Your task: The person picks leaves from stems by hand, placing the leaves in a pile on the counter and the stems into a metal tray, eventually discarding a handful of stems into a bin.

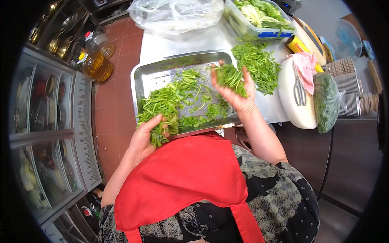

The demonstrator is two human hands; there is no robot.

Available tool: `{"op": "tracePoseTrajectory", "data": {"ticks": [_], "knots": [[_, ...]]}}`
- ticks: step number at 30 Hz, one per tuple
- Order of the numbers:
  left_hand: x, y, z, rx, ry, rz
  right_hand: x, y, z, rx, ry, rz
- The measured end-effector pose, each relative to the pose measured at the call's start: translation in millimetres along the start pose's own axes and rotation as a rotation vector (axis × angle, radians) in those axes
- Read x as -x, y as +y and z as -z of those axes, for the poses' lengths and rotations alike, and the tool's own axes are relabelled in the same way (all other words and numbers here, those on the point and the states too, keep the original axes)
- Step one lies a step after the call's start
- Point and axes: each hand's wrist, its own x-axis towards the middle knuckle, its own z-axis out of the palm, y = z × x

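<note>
A rectangular stainless-steel tray (182, 59) lies before me, with leafy green stems (164, 101) heaped mostly on its left side. Looser leaves and a few stems are scattered over the rest of its bottom. At the tray's near left corner, my left hand (146, 136) holds a bunch of the greens (158, 137), thumb on top. My right hand (238, 98) is raised over the tray's right end, palm up, with a small bunch of cut greens (231, 77) lying across its spread fingers. Just right of the tray, a pile of greens (258, 66) rests directly on the steel table (188, 42).
A clear plastic bag (179, 15) and a plastic tub of lettuce-like leaves (258, 30) stand at the back. To the right are a white cutting board (291, 106), scissors (300, 92), a pink cloth (305, 68), bagged greens (326, 103) and stacked plates (348, 91). Oil bottles (95, 66) stand left.
</note>
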Motion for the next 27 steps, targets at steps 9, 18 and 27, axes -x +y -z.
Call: {"op": "tracePoseTrajectory", "data": {"ticks": [9, 18, 27], "knots": [[2, -4, -11, 0.005, 0.063, 0.032, 15, -176, -20, 1.306, 0.521, 0.771], [7, -5, -16, -0.072, -0.102, -0.039, 58, -190, -29, 1.616, 0.527, 0.863], [10, -3, -22, -0.047, -0.101, -0.077, 43, -174, 13, 2.599, 0.5, 1.122]]}}
